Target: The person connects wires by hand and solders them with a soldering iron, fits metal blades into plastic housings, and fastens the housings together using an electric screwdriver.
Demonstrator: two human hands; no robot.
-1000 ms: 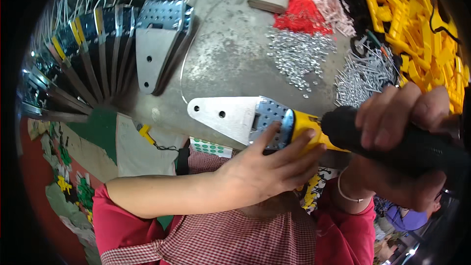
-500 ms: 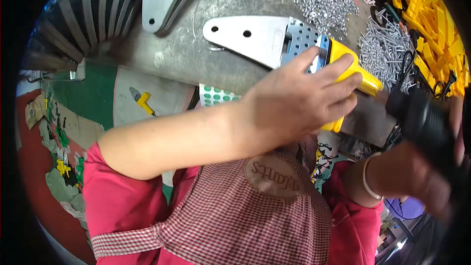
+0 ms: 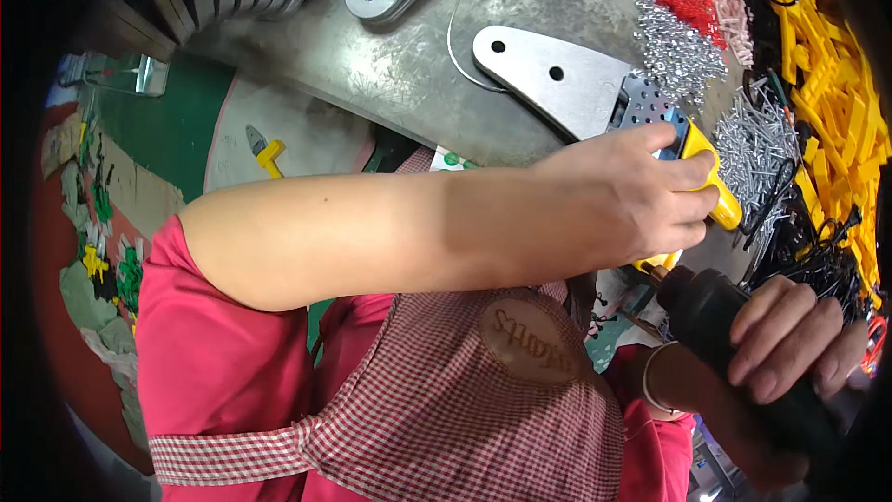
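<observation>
Grey metal tabletop (image 3: pixel 372 65) with screw piles and yellow parts.
Left hand (image 3: pixel 623 200) closes over the yellow piece (image 3: pixel 711 181) at the metal plate (image 3: pixel 557 79); right hand (image 3: pixel 790 339) grips the black power tool (image 3: pixel 715 316).

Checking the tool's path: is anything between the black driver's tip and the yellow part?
Nothing visible. The driver in the right hand points up at the yellow part; the left hand grips that part from above.
</observation>
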